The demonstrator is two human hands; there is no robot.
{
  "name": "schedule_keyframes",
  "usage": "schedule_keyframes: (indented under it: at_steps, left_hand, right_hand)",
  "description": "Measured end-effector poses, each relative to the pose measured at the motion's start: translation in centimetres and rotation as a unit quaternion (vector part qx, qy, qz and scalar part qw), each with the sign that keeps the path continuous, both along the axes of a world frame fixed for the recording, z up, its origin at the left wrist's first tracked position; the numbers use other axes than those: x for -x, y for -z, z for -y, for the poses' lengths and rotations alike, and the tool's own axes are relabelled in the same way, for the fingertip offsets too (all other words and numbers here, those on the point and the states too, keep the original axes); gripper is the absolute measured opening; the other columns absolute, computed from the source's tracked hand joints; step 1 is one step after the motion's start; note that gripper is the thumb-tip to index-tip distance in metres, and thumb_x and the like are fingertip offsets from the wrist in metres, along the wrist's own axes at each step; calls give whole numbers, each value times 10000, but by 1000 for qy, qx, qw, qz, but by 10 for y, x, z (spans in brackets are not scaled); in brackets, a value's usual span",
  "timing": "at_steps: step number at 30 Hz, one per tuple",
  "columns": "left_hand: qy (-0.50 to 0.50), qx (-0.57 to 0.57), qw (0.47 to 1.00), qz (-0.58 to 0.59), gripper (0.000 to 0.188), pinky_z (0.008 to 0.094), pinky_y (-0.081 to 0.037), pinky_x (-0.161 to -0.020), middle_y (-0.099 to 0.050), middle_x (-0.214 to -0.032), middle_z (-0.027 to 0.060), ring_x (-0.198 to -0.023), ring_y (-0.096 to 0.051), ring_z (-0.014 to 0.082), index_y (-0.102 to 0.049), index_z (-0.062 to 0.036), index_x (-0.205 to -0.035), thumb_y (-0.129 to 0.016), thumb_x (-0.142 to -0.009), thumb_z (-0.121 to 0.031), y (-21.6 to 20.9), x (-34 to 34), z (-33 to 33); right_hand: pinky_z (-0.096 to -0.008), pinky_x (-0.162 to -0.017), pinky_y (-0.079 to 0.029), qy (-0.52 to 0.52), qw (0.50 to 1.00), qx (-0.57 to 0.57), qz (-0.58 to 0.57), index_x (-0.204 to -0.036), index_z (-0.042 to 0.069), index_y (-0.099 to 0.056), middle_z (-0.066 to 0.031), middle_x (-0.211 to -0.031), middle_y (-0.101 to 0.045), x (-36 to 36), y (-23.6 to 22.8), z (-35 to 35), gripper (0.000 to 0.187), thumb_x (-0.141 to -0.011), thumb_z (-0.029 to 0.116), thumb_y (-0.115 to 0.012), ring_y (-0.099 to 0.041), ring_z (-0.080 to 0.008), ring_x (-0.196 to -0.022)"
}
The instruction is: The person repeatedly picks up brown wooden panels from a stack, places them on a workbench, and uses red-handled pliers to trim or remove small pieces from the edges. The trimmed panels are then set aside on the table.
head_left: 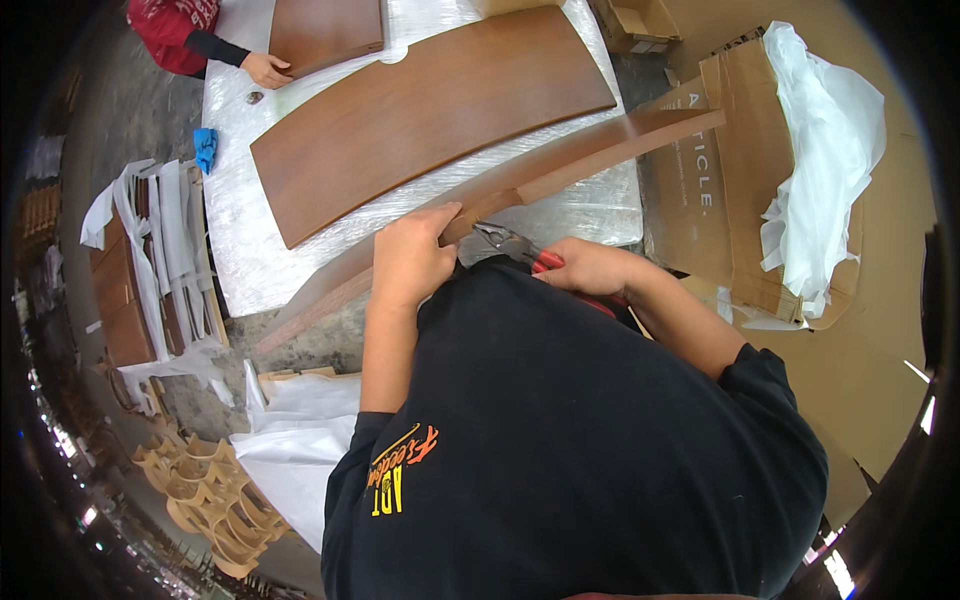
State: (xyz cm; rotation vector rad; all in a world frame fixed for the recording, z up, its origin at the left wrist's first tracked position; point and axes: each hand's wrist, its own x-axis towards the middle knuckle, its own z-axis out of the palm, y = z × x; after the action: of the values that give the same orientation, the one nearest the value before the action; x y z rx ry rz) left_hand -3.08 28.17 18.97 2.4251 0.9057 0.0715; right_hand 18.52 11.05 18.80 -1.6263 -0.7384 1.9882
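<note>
While tilted between black-shirted torso [600,430] and film-covered table [232,240], apparently mid-work: long curved brown panel [552,170]. Grasped near its middle by left hand [415,260], thumb laid over the edge. Gripped in right hand [590,268]: red-handled pliers [500,238], nose at the panel's edge, just beside the left hand. Cannot tell whether biting on anything.

Progress, judged from this view: under way at that one spot, unfinished by the look of it, with both hands occupied there. Amount left along the rest of the edge: cannot tell.

Outward: second curved panel [430,120] lying flat on the table, no tool on it. Already handled or waiting, not shown. Beyond, another brown panel [325,30], touched at its near left corner by a co-worker's hand [267,70]. At the table's left side, crumpled blue item [205,150]. Off right, cardboard [745,180] with white wrapping [820,150] draped over. Lower left, heap of pale curved wooden parts [215,490].
</note>
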Motion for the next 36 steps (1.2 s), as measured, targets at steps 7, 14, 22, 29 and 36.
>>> schedule_keyframes:
  at_steps: [7, 14, 22, 29, 36]
  left_hand:
    - [-12, 7, 1000, 1, 443, 453, -582, -837, -774, -1041, 145, -940, -731, 359, -780, -139, -1170, -761, -728, -99, 12, -37, -5]
    - [-37, -40, 998, -6, 323, 464, -573, -788, -767, -929, 147, -883, -728, 379, -778, -71, -1095, -747, -809, -218, -35, -44, -53]
    - [-71, -64, 995, 16, 222, 476, -563, -706, -740, -831, 109, -799, -716, 343, -752, -91, -867, -696, -865, -305, -55, -84, -22]
    - [-61, -45, 997, 26, 191, 446, -570, -699, -742, -804, 65, -768, -723, 303, -786, -105, -905, -711, -841, -269, -61, -77, -22]
    - [-50, -46, 998, 10, 197, 467, -568, -706, -734, -808, 94, -782, -716, 331, -769, -101, -884, -700, -857, -284, -65, -64, -44]
  right_hand:
    - [-291, -484, -491, 32, 937, 58, -343, -790, 80, -580, -21, -639, -565, -90, 25, 32, 406, -911, 389, -815, -565, -133, -503]
    - [-318, -441, -484, 23, 979, -109, -168, -801, 32, -578, -87, -628, -583, -87, -4, 15, 481, -1012, 451, -687, -605, -192, -489]
    - [-344, -460, -530, 236, 903, -277, -227, -859, 70, -592, -32, -666, -529, -222, -100, -133, 475, -1117, 458, -500, -601, -226, -502]
    - [-300, -400, -324, 280, 947, -96, -129, -991, 63, -637, 36, -640, -437, -379, 5, -342, 393, -1095, 434, -556, -321, -105, -428]
    - [-256, -407, -283, 246, 966, 2, -75, -1071, 21, -639, -7, -689, -485, -381, 46, -382, 315, -1091, 321, -544, -293, -84, -439]
